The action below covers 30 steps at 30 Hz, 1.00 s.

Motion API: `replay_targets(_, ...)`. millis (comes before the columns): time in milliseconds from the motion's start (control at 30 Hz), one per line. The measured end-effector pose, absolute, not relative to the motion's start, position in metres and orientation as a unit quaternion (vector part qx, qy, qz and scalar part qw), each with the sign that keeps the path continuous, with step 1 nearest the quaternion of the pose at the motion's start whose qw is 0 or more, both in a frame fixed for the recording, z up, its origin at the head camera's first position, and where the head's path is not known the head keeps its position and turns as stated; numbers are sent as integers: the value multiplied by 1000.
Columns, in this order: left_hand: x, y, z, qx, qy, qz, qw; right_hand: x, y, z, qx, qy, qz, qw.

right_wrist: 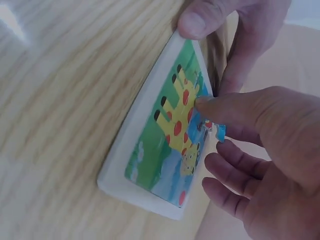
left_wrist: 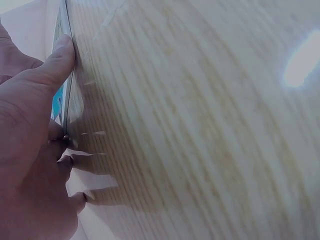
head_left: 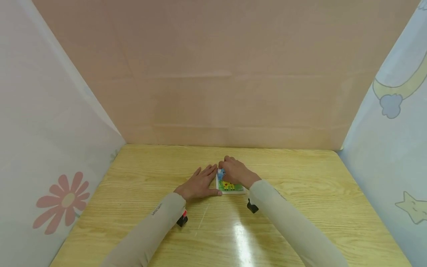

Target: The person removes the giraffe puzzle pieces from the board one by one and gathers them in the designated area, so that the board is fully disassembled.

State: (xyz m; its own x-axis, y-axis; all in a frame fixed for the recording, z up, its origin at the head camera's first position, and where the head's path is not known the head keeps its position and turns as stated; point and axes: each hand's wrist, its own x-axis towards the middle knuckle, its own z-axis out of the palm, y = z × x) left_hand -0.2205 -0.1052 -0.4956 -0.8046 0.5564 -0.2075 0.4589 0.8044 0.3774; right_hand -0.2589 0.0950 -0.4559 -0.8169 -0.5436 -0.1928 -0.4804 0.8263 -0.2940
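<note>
Your left hand (head_left: 198,185) is spread against that rectangular white-bordered giraffe board (right_wrist: 150,145), right hand (head_left: 236,172) pinching a small blue piece (right_wrist: 220,132). Dark sleeve lettering (head_left: 156,209): unreadable.

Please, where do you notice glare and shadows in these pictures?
Head view: glare on the tabletop, shadow by the right sleeve; left wrist view: glare at upper right, shadow beside the left hand; right wrist view: glare at upper left.

Pink flower (head_left: 68,200) left; moon (head_left: 407,87) and star (head_left: 413,209) right; tan backdrop (head_left: 227,74) behind.
</note>
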Motion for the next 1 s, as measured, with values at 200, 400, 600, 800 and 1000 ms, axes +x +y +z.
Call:
replay_targets(200,-221,-105,-493,273,935,157,163,-261,101,-464,-272,941,-162,118)
replay_targets(400,-223,-104,-493,273,935,156,163,-262,108,-461,-289,930,-205,100)
replay_targets(600,-223,-103,-494,271,934,161,168,-268,117,-447,-299,898,-280,160)
replay_targets(800,-225,-103,-493,271,937,144,168,-267,130,-425,-290,891,-302,178)
replay_targets(1000,-225,-105,-489,264,937,145,175,-267,147,-416,-262,894,-312,187)
